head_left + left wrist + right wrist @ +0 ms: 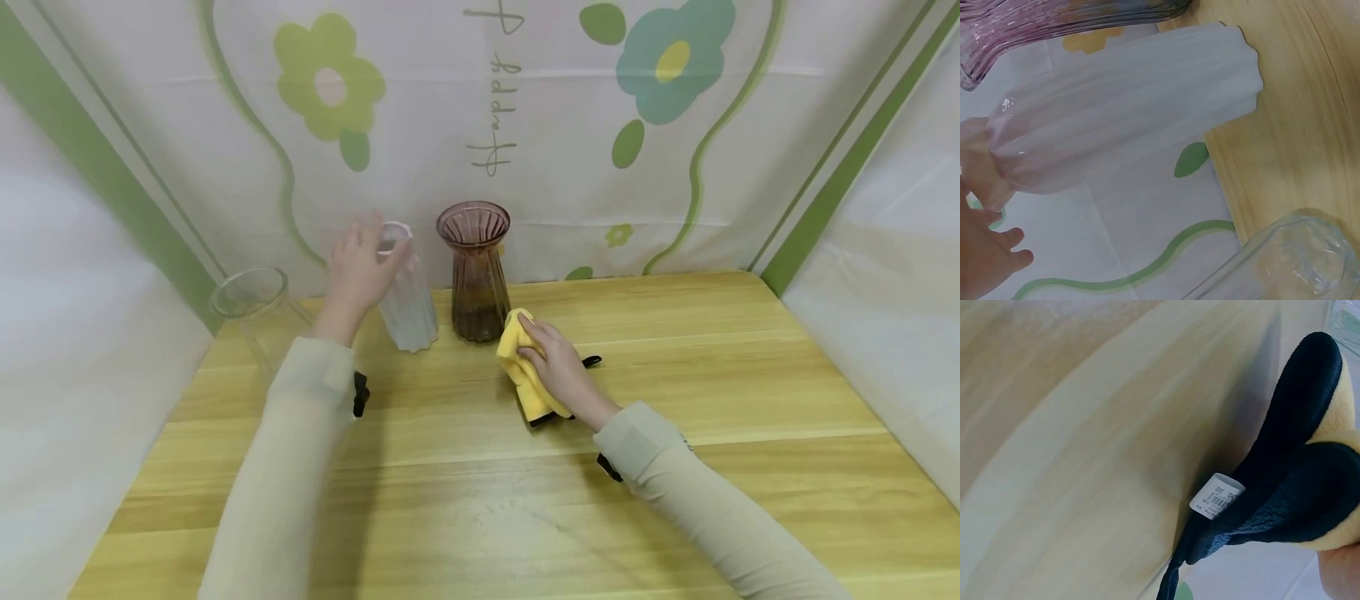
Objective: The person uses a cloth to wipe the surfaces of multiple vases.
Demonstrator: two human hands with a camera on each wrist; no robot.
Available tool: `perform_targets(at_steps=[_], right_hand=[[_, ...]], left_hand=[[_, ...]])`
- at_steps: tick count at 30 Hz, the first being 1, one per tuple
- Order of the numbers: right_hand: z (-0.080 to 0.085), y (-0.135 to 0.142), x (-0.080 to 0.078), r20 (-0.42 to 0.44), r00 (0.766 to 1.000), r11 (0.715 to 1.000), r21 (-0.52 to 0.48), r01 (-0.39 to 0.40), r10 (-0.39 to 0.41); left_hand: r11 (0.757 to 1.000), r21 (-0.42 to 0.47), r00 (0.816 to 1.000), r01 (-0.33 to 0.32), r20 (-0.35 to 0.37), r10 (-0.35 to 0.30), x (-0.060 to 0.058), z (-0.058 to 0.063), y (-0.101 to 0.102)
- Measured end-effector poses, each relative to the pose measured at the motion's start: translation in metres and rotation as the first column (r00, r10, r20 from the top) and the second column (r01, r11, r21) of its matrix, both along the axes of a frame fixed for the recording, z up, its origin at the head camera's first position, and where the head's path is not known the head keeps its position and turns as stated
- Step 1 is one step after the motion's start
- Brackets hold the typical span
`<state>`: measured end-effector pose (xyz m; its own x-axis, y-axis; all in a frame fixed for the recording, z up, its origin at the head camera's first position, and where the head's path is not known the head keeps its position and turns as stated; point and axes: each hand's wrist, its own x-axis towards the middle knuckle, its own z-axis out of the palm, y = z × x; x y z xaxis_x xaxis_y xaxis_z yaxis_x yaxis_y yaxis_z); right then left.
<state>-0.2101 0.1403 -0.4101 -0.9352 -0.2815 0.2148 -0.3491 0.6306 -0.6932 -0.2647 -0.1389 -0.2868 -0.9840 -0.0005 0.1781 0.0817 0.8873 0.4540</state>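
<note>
A ribbed white vase (411, 310), pinkish toward its mouth, stands near the table's back edge. My left hand (356, 271), blurred, is at its rim, thumb by the mouth and the other fingers spread to the left. In the left wrist view, several fingertips (1017, 247) show apart from the vase's wall. My right hand (561, 367) grips a folded yellow cloth (517, 360) above the table. The cloth's dark side (1297, 481), a white tag (1216, 495) and a dark loop show in the right wrist view. Just left of the cloth stands a fluted purple glass vase (476, 275).
A clear glass vase (250, 293) stands at the left, partly behind my left forearm. The wooden table (480, 500) ends at a white curtain (540, 142) printed with flowers. White fabric hangs on both sides.
</note>
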Motion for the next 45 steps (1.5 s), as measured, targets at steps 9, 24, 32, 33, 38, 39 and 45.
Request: perform_targets(at_steps=[9,24,32,33,38,39,45], right_hand=[[0.001,0.0,0.001,-0.018,1.0,1.0,0.013,0.011,-0.011],[-0.001,0.002,0.002,-0.019,1.0,1.0,-0.002,0.008,-0.008],[0.0,0.002,0.002,-0.021,1.0,1.0,0.008,0.01,-0.01],[0.0,0.002,0.002,-0.019,1.0,1.0,0.007,0.009,-0.009],[0.001,0.001,0.001,-0.012,1.0,1.0,0.006,0.008,-0.008],[0.001,0.001,0.001,-0.012,1.0,1.0,0.006,0.009,-0.009],[0.001,0.002,0.001,-0.024,1.0,1.0,0.003,0.012,-0.012]], left_hand=[[0.996,-0.044,0.972,-0.079,-0.226,0.067,0.007,0.009,-0.028],[0.937,-0.25,0.965,-0.243,0.038,0.261,0.038,-0.005,-0.115],[0.944,-0.188,0.944,-0.271,0.137,0.299,0.051,-0.016,-0.135],[0.944,-0.197,0.943,-0.267,0.149,0.298,0.052,-0.016,-0.136],[0.947,-0.231,0.952,-0.224,0.156,0.263,0.051,-0.013,-0.141],[0.948,-0.234,0.955,-0.215,0.154,0.254,0.051,-0.013,-0.143],[0.973,-0.158,0.972,-0.167,0.137,0.189,0.059,-0.017,-0.151]])
